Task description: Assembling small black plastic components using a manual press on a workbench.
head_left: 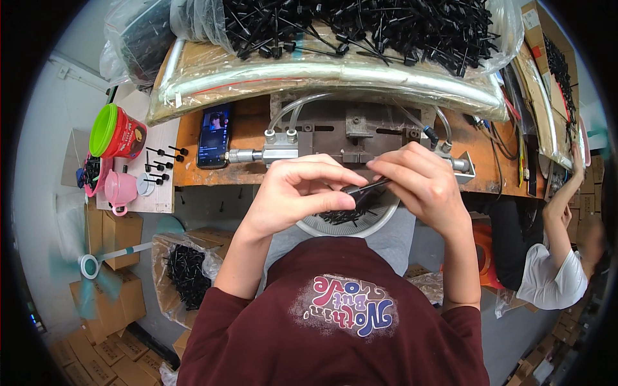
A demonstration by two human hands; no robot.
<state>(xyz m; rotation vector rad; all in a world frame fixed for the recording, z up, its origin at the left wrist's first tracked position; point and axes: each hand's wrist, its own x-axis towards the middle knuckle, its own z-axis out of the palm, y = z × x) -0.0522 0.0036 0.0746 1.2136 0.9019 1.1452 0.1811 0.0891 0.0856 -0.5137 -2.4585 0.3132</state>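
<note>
While both hands are raised over the front edge of the bench, the left hand [299,193] has thumb and index finger pinched on one end of a slim black part [365,188]. The right hand [418,183] has its fingertips gathered on the other end; its thumb is largely hidden. The black part lies nearly level between the hands, its right end slightly higher in the view. Below it, a round white basket [310,226] with similar dark pieces sits near the person's lap, its rim partly covered by the left hand.

Directly beyond the fingers stands a metal fixture [357,123], a cylinder [280,152] at its left and metal fittings [461,165] at its right, leaving little room forward; contact with the hands cannot be confirmed. Sideways, bare wood of the bench [188,175] shows left of the fixture, where a phone [214,138] lies near the edge. Past the fixture, the pale front rail of a tray [335,76] bounds the reach, with a heap of black pieces [367,29] behind it.

Farther left, a red bucket [129,134] and a pink cup [120,188] stand on a light board [161,199]. At far right, a co-worker [553,276] in a white top reaches toward another tray.
</note>
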